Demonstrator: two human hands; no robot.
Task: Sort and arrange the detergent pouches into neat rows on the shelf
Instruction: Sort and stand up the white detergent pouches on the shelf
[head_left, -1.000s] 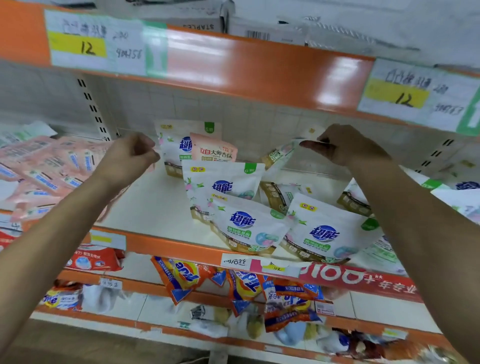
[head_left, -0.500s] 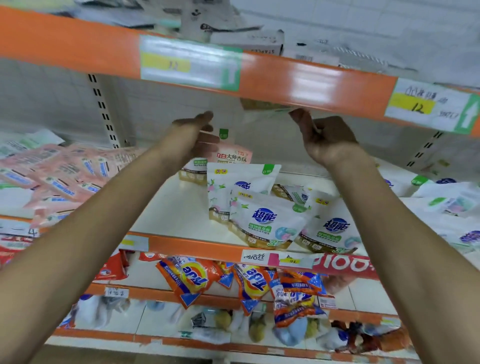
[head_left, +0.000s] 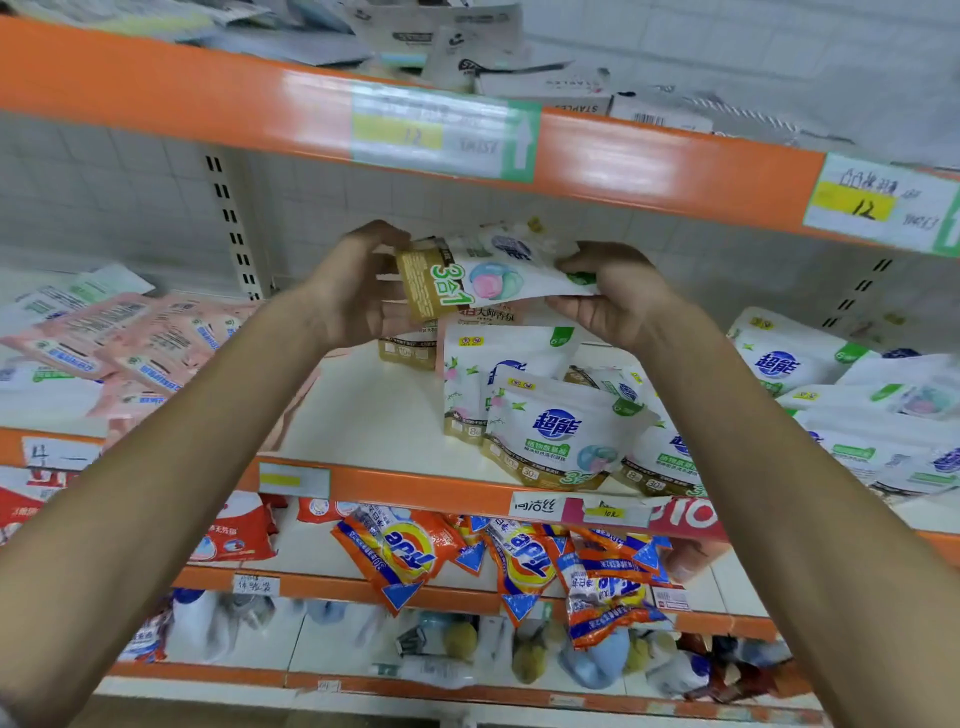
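Now gripping one white pouch (head_left: 485, 275) sideways in mid-air: left hand (head_left: 353, 291) curled round the gold bottom end, right hand (head_left: 615, 293) pinching the top end. Held above the shelf (head_left: 384, 415), over the standing pouches (head_left: 511, 364) at the back. Half a second ago up under the orange rail (head_left: 623, 150); lower now.

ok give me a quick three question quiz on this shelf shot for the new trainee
1. True or false: the left hand and the right hand both hold the white pouch.
2. The held pouch is: A) upright, B) turned on its side, C) lying flat.
3. Fill in: the stacked pouches at the left end of the shelf are ___ in colour.

Key: 1 true; 2 B; 3 pink.
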